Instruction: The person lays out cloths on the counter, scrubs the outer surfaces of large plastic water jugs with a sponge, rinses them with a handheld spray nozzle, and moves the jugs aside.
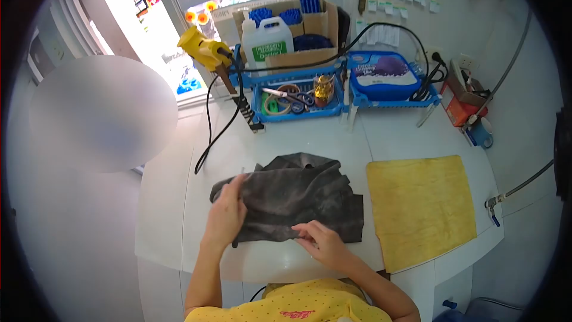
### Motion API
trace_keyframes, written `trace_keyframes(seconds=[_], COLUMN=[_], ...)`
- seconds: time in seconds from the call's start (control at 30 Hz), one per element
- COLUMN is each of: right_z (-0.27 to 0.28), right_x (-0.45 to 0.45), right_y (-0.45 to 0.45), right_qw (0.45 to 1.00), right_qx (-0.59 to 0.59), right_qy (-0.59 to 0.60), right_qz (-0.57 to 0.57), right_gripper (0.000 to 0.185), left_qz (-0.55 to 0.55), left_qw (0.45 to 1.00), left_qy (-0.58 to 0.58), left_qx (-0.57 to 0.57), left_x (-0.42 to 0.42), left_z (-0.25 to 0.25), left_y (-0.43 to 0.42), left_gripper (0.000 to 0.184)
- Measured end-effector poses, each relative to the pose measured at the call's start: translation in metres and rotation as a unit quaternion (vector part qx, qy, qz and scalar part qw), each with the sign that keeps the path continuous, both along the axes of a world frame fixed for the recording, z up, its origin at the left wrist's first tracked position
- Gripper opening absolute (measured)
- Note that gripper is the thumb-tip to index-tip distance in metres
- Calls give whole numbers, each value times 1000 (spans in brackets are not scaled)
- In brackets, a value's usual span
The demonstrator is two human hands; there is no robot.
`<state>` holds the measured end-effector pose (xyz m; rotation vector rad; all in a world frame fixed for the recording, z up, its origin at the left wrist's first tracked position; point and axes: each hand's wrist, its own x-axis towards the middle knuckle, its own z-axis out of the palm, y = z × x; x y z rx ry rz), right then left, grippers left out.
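A dark grey cloth [286, 197] lies rumpled and partly folded over on the white table in front of me. My left hand [226, 214] is at the cloth's left side, its fingers bent around the edge; they are slightly blurred and partly hidden. At the near edge, my right hand [322, 243] pinches the cloth between thumb and fingers. Right of the grey cloth, a yellow cloth [423, 211] is spread flat on the table, apart from both hands.
Behind the cloths stands a blue tray [268, 117] with scissors [286, 96] and tape rolls. A yellow tool [202, 49] with a black cord [208, 143] is at back left. A blue tub [384, 77] stands at back right. A tap [493, 206] is at the right edge.
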<state>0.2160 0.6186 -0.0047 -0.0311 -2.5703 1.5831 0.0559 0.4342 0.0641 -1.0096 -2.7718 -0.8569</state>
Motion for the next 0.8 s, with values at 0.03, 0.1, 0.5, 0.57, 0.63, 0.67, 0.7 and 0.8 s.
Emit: trace_keyframes(seconds=[0.03, 0.1, 0.5, 0.57, 0.63, 0.67, 0.7, 0.8], right_z=[7, 12, 7, 22, 23, 27, 32, 65], right_x=[-2, -4, 130, 169, 203, 222, 241, 293], right_y=[-3, -12, -6, -16, -34, -46, -60, -113], right_qw=[996, 986, 694, 671, 659, 645, 609, 627], right_qx=[-84, -164, -585, -513, -429, -398, -378, -197], right_qy=[-15, -24, 239, 224, 319, 360, 382, 387], right_qz=[-3, -10, -344, -487, -529, -544, -583, -646], right_gripper=[34, 37, 32, 27, 23, 21, 21, 17], left_qz=[-5, -110, -313, -360, -476, -487, -494, -679], left_qw=[1000, 984, 715, 685, 622, 615, 612, 474], left_qy=[8, -73, -496, -531, -546, -552, -555, -545], left_qx=[6, 121, 380, 346, 297, 281, 269, 133], left_x=[6, 25, 131, 162, 186, 205, 222, 246], left_z=[6, 16, 5, 3, -6, -7, -9, -19], left_y=[11, 34, 152, 163, 169, 173, 173, 172], left_gripper=[55, 49, 87, 87, 81, 81, 83, 70])
